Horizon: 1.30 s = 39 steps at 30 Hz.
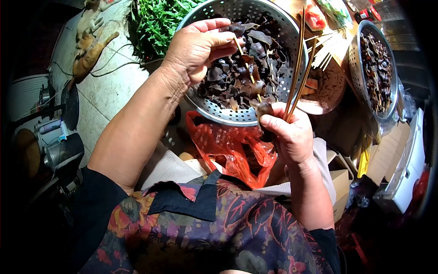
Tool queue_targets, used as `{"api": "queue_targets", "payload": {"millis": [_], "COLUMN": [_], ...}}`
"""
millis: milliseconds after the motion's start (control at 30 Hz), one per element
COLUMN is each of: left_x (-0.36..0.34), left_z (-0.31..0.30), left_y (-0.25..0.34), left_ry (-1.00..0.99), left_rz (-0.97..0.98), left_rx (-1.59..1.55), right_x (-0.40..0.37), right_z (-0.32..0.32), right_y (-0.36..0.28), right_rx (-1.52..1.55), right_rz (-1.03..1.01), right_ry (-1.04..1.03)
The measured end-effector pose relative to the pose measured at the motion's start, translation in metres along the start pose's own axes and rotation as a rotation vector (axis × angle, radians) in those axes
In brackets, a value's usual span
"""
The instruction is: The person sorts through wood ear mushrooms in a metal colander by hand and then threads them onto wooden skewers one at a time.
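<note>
Between my two hands a thin bamboo skewer (251, 76) slants over a perforated metal colander (223, 115) heaped with dark wood ear mushrooms (264, 39). Wood ear pieces are threaded along its lower part. My left hand (194, 48) is at the upper end, its fingers pinching a dark wood ear piece (237, 29) by the skewer's tip. My right hand (292, 134) closes round the lower end, where more wood ear bunches by the thumb. Several longer brown sticks (299, 68) also stand up from this hand, fanning apart. Its palm side is hidden.
A second colander (392, 98) with skewered wood ear stands at right. Near it are loose bare skewers (326, 48) and a round brown-stained container (335, 86). A red plastic bag (228, 141) hangs below the main colander. Leafy greens (155, 23) and a cat (86, 55) are at left.
</note>
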<state>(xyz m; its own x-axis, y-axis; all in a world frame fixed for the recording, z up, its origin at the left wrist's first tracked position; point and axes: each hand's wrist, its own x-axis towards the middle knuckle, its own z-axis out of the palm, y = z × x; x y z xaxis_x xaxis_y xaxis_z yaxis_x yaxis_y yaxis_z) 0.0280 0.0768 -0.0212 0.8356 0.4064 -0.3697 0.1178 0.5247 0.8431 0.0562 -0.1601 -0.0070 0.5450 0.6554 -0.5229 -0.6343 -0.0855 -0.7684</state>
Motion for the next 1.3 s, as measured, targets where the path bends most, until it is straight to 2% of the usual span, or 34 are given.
{"api": "queue_targets", "payload": {"millis": [100,167,300,433,767,833,900,967,1000,1167,1233,1300], "left_x": [-0.001,-0.006,-0.006,-0.005,0.006,0.004,0.004,0.002,0.000,-0.004,-0.006,-0.006], "left_z": [0.003,0.005,0.007,0.008,0.002,0.007,0.006,0.009,0.010,0.016,0.019,0.020], "left_y": [-0.003,-0.008,-0.014,-0.005,-0.007,-0.007,-0.011,-0.014,-0.014,-0.020,-0.020,-0.019], "left_ry": [0.011,-0.053,-0.065,0.061,0.166,0.243,0.250,0.248,0.240,0.229,0.217,0.225], "left_rz": [-0.047,-0.105,-0.090,-0.120,0.103,0.251,0.302,0.466,0.481,0.413,0.267,0.218], "left_rx": [-0.045,-0.055,-0.061,-0.171,-0.160,0.008,0.031,0.248,0.279,0.213,0.013,0.014], "right_x": [0.000,0.002,0.003,0.001,-0.002,-0.002,-0.002,-0.002,-0.002,-0.002,-0.001,-0.002], "right_z": [0.001,0.002,0.003,0.004,0.004,0.003,0.004,0.005,0.004,0.006,0.003,0.004], "right_y": [0.005,0.006,0.003,0.002,0.002,0.003,0.003,0.004,0.006,0.003,0.005,0.004], "right_rx": [-0.046,-0.010,0.040,0.011,-0.028,0.001,0.022,0.044,0.024,0.024,-0.024,-0.027], "right_rz": [-0.036,-0.047,-0.066,-0.063,-0.033,-0.023,-0.015,-0.006,-0.018,-0.031,-0.044,-0.041], "right_ry": [0.004,-0.007,-0.010,-0.017,-0.033,-0.056,-0.059,-0.062,-0.053,-0.052,-0.033,-0.026]}}
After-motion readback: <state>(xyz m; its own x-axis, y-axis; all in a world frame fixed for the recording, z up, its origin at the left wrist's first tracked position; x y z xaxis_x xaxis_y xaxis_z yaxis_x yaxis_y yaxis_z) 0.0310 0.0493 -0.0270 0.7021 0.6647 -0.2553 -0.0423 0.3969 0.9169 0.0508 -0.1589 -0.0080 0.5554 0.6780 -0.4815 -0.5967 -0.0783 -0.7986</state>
